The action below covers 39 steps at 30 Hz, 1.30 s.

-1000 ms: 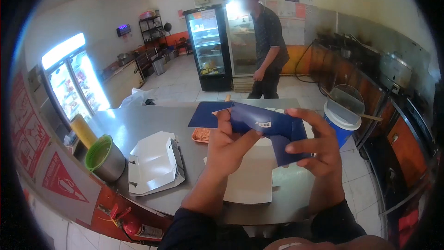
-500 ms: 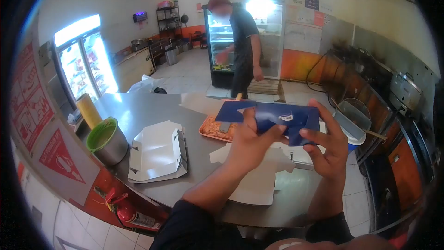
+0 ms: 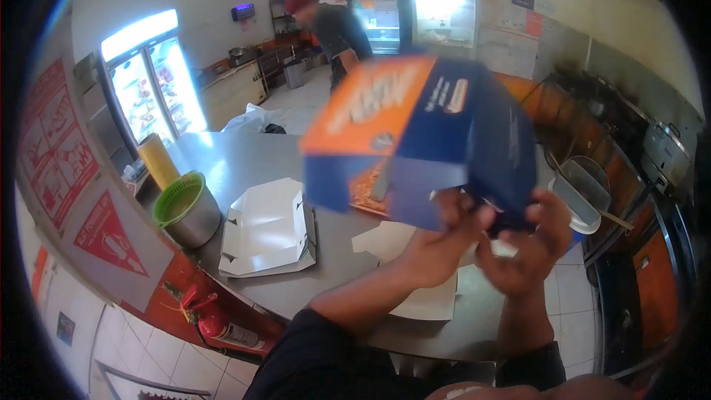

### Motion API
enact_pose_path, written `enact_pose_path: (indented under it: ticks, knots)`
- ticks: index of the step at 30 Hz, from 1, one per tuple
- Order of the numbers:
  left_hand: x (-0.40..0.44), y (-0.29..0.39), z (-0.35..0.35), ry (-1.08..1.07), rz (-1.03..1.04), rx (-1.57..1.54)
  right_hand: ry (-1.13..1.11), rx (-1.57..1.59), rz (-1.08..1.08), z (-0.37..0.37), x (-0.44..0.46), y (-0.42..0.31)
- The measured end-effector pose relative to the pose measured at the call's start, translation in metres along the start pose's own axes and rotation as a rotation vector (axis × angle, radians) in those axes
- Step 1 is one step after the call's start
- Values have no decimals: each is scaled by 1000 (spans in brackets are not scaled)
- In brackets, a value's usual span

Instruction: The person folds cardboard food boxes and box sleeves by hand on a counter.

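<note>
A blue and orange cardboard takeaway box (image 3: 433, 122) is raised above the table, its printed faces toward me and slightly blurred. My left hand (image 3: 444, 248) pinches its lower edge near the corner. Close beside it, my right hand (image 3: 527, 244) grips the same corner from the right, fingers bent around the card. A white-inside opened box (image 3: 268, 233) lies on the table to the left. Below my hands is another flat piece of white card (image 3: 426, 304), partly covered by my left forearm. Behind the held box, a tray of orange-red food (image 3: 366, 192) shows only in part.
On the steel table (image 3: 337, 274), a metal pot with a green strainer (image 3: 181, 207) stands at the left edge. A fire extinguisher (image 3: 229, 330) hangs below it. Beyond the table a person in dark clothes (image 3: 337, 33) leans over. Cooking equipment (image 3: 663, 148) lines the right wall.
The box has swung from nearly edge-on to showing its printed orange and blue faces, and it stands higher. The person behind has moved left and bent over.
</note>
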<state>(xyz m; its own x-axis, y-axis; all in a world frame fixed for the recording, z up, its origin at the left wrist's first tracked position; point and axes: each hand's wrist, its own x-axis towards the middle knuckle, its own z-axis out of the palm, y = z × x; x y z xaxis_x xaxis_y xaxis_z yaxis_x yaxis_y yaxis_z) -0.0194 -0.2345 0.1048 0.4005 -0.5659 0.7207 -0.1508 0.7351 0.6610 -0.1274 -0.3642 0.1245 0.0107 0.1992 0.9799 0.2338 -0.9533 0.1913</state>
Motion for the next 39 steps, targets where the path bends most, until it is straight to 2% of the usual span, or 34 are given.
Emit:
enact_pose_path:
  ticks: [2,3,4,5,6,7,10,13,15,16,19,21,22,24,28,31,35,39]
  knots:
    - [10,18,3,100,-53,-70,-130,191,-24,-4,10,-14]
    - [13,24,1,112,-70,-69,-121,366,21,-4,8,-6]
    - [16,30,-1,124,-87,-67,-122,365,73,-6,3,-1]
    - [12,24,-6,89,-94,93,-125,361,127,-11,-3,3]
    - [13,29,-8,35,-59,415,-127,353,181,-12,-5,5]
    - [14,33,-9,-4,-10,736,-69,274,107,-9,-2,10]
    - [14,33,3,-104,91,983,-196,150,491,-14,11,-4]
    - [16,36,6,-170,-13,1081,-199,175,702,-11,14,-3]
    - [17,33,6,-176,38,1141,-140,161,820,-5,16,-2]
    - [17,33,7,-179,64,1171,-157,97,826,-5,13,2]
    - [19,45,8,-189,-69,1205,-213,-59,824,-9,6,14]
    - [19,33,2,-139,137,1296,-258,-114,816,-14,10,16]
    - [21,28,-1,-113,247,1339,-138,-65,808,-14,8,18]
    - [26,28,-7,18,347,1317,93,30,782,-15,1,22]
    - [31,24,-12,178,497,1283,114,43,665,-24,-2,30]
    - [31,18,-13,39,588,1240,76,-51,751,-19,4,22]
    - [31,15,-11,-75,739,1300,-100,-133,635,-6,11,17]
    - [32,7,-15,-130,678,1239,-180,-142,460,-2,8,22]
